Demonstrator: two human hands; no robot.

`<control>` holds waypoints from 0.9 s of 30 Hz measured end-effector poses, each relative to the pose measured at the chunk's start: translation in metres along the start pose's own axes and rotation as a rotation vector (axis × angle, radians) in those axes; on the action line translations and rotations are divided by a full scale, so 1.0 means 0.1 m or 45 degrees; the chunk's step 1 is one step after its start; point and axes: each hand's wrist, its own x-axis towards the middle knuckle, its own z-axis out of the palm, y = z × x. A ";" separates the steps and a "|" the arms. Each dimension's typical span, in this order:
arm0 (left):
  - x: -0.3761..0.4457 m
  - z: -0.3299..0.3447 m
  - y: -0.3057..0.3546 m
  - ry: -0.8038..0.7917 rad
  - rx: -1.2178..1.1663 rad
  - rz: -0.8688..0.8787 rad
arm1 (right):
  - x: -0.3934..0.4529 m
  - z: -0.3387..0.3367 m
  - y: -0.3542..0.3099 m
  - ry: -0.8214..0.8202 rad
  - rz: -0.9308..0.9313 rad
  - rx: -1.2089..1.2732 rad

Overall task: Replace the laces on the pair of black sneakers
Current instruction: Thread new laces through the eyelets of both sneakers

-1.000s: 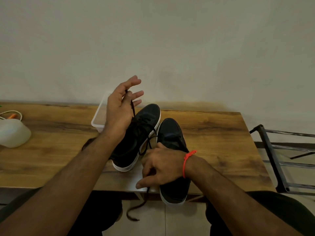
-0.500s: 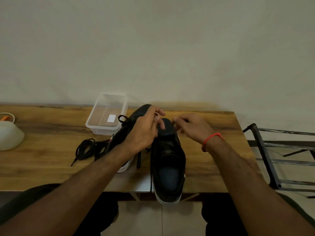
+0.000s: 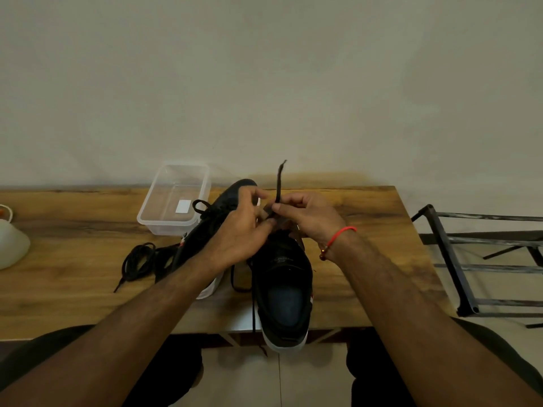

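Note:
Two black sneakers stand side by side on the wooden table (image 3: 367, 259). The right sneaker (image 3: 283, 292) has its heel over the near edge. The left sneaker (image 3: 205, 230) is partly hidden under my left forearm. My right hand (image 3: 308, 215) pinches a black lace end (image 3: 279, 183) that sticks up above the right sneaker's toe. My left hand (image 3: 241, 233) rests over the toe area with fingers curled at the same lace. A bundle of loose black laces (image 3: 141, 259) lies left of the shoes.
A clear plastic container (image 3: 173, 201) stands behind the left sneaker. A white object (image 3: 11, 245) sits at the table's left edge. A dark metal rack (image 3: 470, 259) stands off the table's right end. A plain wall runs behind the table.
Both hands moved from the sneaker openings to the right sneaker's toe end. A lace end now stands up, pinched in my right fingers. The loose lace bundle came into view.

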 end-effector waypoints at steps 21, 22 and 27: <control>0.06 -0.09 0.00 0.437 -0.953 -0.151 | 0.03 0.17 0.11 -0.211 -0.646 -1.152; 0.08 -0.10 -0.01 0.482 -0.906 -0.110 | 0.04 0.15 0.09 -0.179 -0.646 -1.153; 0.06 -0.03 -0.10 0.469 -0.380 -0.047 | 0.05 -0.23 -0.01 0.015 -0.132 -1.171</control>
